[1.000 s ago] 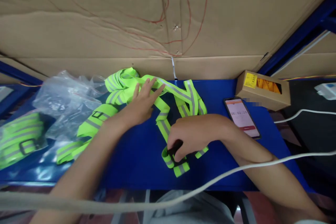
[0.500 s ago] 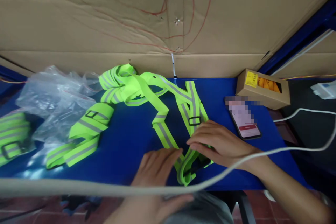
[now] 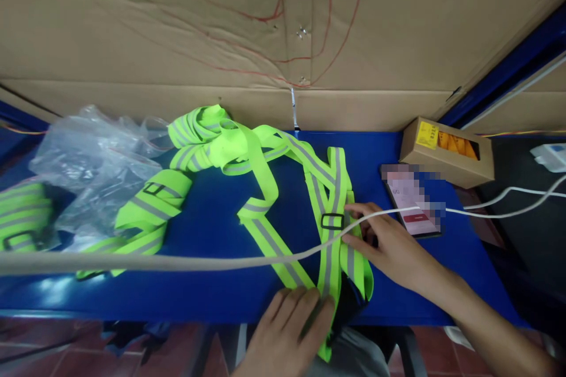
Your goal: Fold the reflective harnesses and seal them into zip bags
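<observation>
A tangle of neon yellow-green reflective straps (image 3: 276, 244) with grey stripes runs over the blue table. Near the front edge, my left hand (image 3: 292, 324) is closed on the strap, its fingers curled over it. To the right, my right hand (image 3: 384, 241) grips the strap's edge between thumb and fingers, beside a black slide buckle (image 3: 332, 221). A strap end hangs past the table edge below my left hand. Something dark, partly hidden, lies under the straps between my hands. A white cable (image 3: 247, 263) crosses in front of the camera, above the straps.
More folded reflective straps (image 3: 150, 203) and clear plastic bags (image 3: 101, 153) lie on the left of the blue table (image 3: 212, 283). A phone (image 3: 411, 200) and a cardboard box (image 3: 446, 150) with orange contents are at right. A cardboard wall (image 3: 177, 35) stands behind.
My left hand has moved right and closed on the strap near the front edge. My right hand has shifted slightly right. The buckled strap section has come toward me, and the cable appears higher.
</observation>
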`<act>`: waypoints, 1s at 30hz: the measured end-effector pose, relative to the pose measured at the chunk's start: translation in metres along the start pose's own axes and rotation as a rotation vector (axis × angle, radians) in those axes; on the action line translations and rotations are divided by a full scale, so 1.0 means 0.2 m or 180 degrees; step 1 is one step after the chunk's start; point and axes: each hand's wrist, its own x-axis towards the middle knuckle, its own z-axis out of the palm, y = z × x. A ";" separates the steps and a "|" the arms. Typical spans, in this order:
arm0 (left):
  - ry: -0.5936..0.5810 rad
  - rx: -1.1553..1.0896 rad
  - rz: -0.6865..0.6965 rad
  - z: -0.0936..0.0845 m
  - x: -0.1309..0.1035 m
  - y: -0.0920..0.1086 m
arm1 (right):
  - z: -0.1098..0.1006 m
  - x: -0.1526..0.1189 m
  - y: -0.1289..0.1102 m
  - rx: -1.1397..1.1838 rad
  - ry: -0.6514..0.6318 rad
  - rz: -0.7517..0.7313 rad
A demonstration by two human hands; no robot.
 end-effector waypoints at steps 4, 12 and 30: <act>-0.0289 -0.0602 -0.0286 -0.14 -0.04 -0.08 | 0.01 -0.02 0.00 0.0163 -0.0045 -0.0111; -0.0194 -0.0096 -0.0861 -0.01 0.01 -0.21 | 0.02 0.00 0.02 -0.0336 -0.0149 -0.0433; -0.0447 -0.0153 -0.0759 -0.04 0.17 -0.19 | 0.00 0.10 -0.09 -0.0326 -0.0594 -0.0591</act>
